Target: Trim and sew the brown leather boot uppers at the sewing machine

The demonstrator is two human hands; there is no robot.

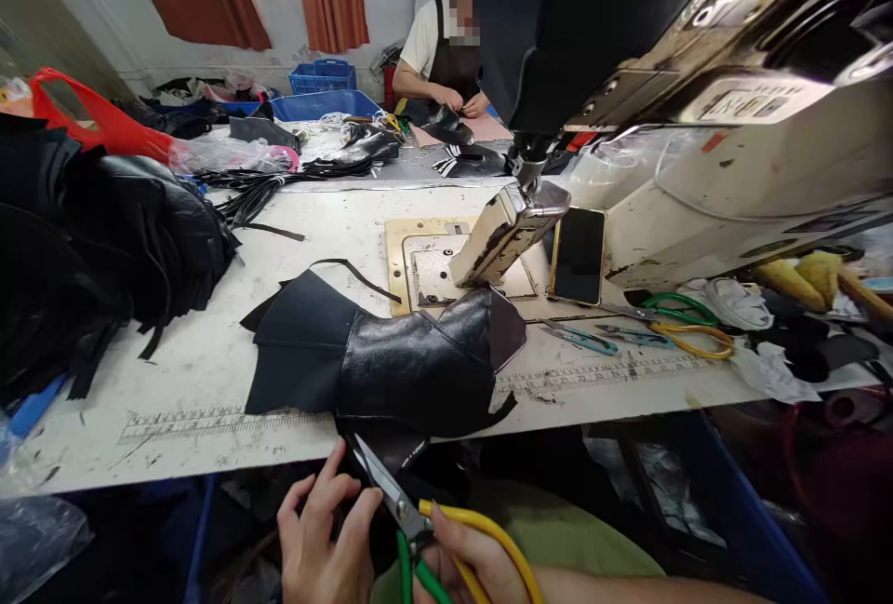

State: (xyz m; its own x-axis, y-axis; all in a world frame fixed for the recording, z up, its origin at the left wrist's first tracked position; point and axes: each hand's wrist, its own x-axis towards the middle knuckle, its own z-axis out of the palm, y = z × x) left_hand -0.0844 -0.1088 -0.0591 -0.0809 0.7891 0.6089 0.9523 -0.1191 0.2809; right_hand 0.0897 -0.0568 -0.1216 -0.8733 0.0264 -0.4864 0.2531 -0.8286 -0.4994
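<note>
A black leather shoe or boot upper [419, 353] lies across the front of the sewing table, its lower flap [387, 444] hanging over the edge. My left hand [327, 530] is at that flap, index finger stretched along it, thumb and other fingers bent around dark material there. In my right hand [474, 557] are scissors [394, 489] with one yellow and one green handle. Their blades are slightly apart and point up at the flap, close to my left thumb. Part of the green handle runs out of view at the bottom.
A sewing machine post [513, 227] rises behind the upper, with a phone [578, 255] beside it. Thread snips [579, 337] and another pair of scissors [687, 336] lie right. Stacked black pieces [139, 241] fill the left. Across the table, a co-worker [443, 55] handles black pieces.
</note>
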